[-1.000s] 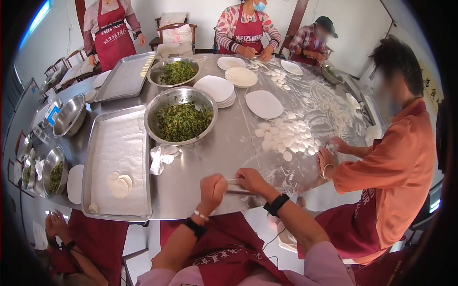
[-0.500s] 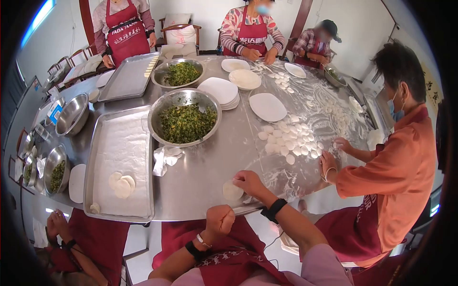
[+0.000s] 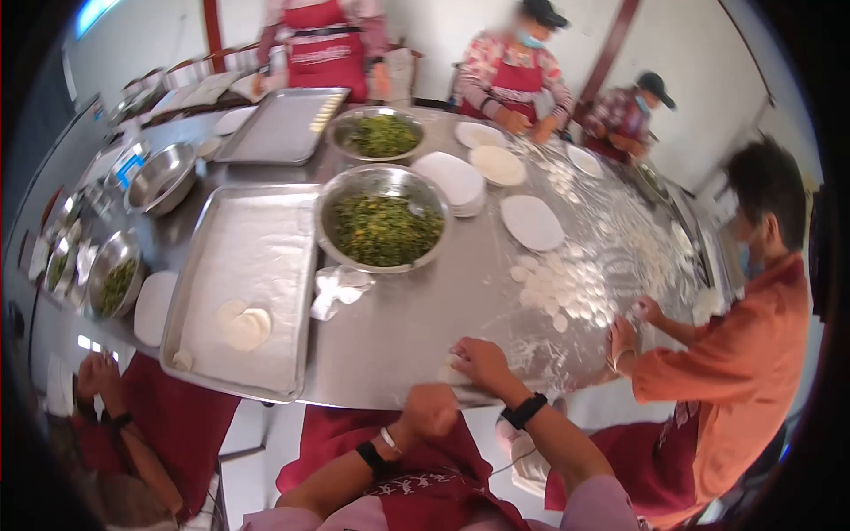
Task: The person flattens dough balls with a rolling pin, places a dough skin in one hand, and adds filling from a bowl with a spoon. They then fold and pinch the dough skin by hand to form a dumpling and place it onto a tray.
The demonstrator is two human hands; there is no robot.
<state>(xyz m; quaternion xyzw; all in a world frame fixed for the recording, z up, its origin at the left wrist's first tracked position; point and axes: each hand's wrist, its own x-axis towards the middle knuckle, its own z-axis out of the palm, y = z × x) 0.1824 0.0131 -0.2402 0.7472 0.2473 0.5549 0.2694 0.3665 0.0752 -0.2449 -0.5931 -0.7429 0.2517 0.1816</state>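
Note:
At the near edge of the steel table, my right hand [image 3: 485, 363] has its fingers closed on a round dough wrapper [image 3: 454, 372], which is partly hidden by the hand. My left hand [image 3: 430, 409] is curled into a fist just in front of the table edge, close to the right one; whatever it may hold is hidden. To the left, a few pale dough wrappers [image 3: 246, 327] lie in a large floured tray [image 3: 257, 221]. Beyond my hands sits a steel bowl [image 3: 329, 217] of chopped green filling [image 3: 382, 228].
White plates [image 3: 450, 179] are stacked right of the bowl. Many small dough discs [image 3: 567, 288] lie in flour near a co-worker in orange [image 3: 735, 363]. A crumpled white cloth or paper [image 3: 338, 290] lies beside the tray. Another person's hands [image 3: 99, 376] are at lower left.
The view has swung left and blurred slightly. My right hand has come nearer the table edge, and the wrapper that lay flat in sight is now mostly covered. My left fist stays closed.

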